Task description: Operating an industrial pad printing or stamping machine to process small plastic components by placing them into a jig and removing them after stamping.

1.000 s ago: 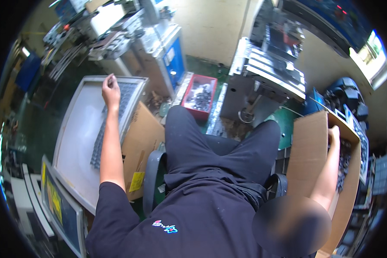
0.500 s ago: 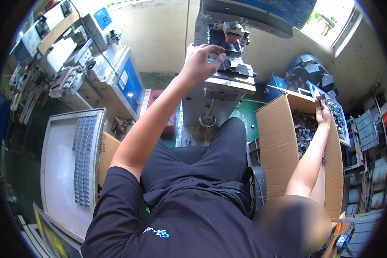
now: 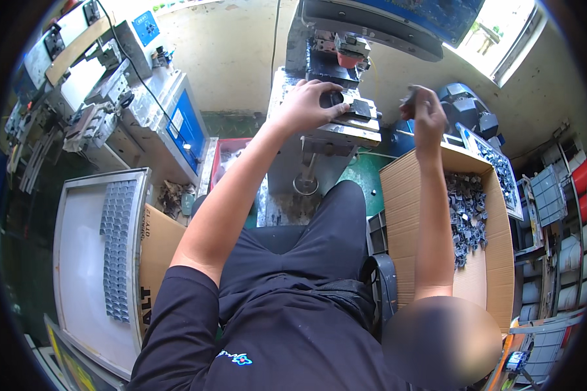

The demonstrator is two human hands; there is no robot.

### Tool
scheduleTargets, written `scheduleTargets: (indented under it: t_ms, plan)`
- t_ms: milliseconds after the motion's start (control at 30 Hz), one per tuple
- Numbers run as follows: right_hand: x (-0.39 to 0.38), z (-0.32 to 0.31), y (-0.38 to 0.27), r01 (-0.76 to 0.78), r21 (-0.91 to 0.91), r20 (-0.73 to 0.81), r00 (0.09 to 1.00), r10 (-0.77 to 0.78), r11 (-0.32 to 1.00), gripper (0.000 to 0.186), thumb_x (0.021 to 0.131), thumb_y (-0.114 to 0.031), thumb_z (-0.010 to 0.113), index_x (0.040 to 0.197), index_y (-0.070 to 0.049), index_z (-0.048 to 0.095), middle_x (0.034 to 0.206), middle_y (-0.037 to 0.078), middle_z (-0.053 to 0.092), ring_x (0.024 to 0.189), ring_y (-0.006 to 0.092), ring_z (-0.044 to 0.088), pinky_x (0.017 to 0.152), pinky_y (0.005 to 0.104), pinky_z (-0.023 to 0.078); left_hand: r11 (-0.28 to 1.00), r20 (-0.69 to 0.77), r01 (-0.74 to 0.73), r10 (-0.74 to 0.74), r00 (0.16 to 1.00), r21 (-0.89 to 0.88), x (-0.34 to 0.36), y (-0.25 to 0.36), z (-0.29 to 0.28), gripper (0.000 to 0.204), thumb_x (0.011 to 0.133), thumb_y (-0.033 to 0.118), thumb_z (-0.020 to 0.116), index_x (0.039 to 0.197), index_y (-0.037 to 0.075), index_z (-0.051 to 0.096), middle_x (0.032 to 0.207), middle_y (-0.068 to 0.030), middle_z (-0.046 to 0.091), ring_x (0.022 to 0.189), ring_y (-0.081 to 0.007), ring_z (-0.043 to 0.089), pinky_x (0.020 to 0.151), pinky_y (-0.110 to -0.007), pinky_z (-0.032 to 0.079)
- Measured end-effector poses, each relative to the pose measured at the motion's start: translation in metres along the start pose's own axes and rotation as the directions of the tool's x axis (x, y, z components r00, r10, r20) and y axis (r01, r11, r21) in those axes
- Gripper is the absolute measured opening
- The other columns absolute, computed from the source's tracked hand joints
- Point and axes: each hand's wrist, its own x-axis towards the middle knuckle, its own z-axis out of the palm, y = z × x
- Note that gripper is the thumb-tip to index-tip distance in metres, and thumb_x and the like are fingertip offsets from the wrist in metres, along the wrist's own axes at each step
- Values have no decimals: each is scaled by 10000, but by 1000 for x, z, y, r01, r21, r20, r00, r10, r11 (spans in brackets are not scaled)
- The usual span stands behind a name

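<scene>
My left hand (image 3: 306, 109) is at the machine's work fixture (image 3: 365, 109), its thumb and fingers curled around a small black part (image 3: 333, 99). Whether that part is loose or seated in the fixture I cannot tell. Above and behind it hangs the machine's reddish pad (image 3: 347, 60). My right hand (image 3: 428, 120) is raised over the near left side of a cardboard box, fingers pinched on a small dark piece (image 3: 409, 101), slightly blurred. Inside the box (image 3: 414, 215) lie many small grey-black parts (image 3: 466, 218).
A blue-fronted machine (image 3: 186, 133) stands at the left. Nearer on that side is a white framed tray (image 3: 81, 254) with rows of grey parts (image 3: 119, 251). Another tray of parts (image 3: 496, 166) leans behind the box. A red bin (image 3: 225, 156) sits beside the machine's base.
My right hand has moved left, out from over the box's far right side toward the machine, with the small piece. My left hand has lowered slightly and closed around the black part.
</scene>
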Motion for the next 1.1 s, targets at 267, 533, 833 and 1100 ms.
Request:
scheduleTargets:
  t_ms: [267,533,833,1100]
  plan:
    - [-9,43,4,-91,-252,57,992,109,963,265,930,-242,564,874,16,589,607,71,616,536,88,576,504,242,440,1000,-20,-10,10,1000,-15,1,-6,1,517,763,462,663,1146,116,632,1147,-149,604,1136,-304,491,1003,-375,376]
    - [-6,44,2,177,-551,192,978,-82,816,247,850,-239,632,812,4,617,677,144,638,622,250,632,619,348,485,999,7,21,-21,1000,-38,0,-2,-2,528,745,454,685,1133,99,636,1117,-143,617,1124,-293,504,994,-366,384]
    - [-14,55,4,343,-576,165,938,-306,742,145,787,-163,677,822,-30,630,798,92,641,620,245,612,610,342,487,999,-40,-10,9,999,-37,2,-8,2,545,732,465,692,1124,90,639,1103,-155,620,1109,-309,512,969,-373,401]
    - [-23,46,7,368,-394,168,930,-328,842,126,768,-116,714,826,-20,658,818,68,656,599,140,600,559,270,474,999,-59,-19,16,998,-51,1,-7,3,554,726,475,694,1110,79,647,1080,-157,628,1072,-314,529,946,-375,416]
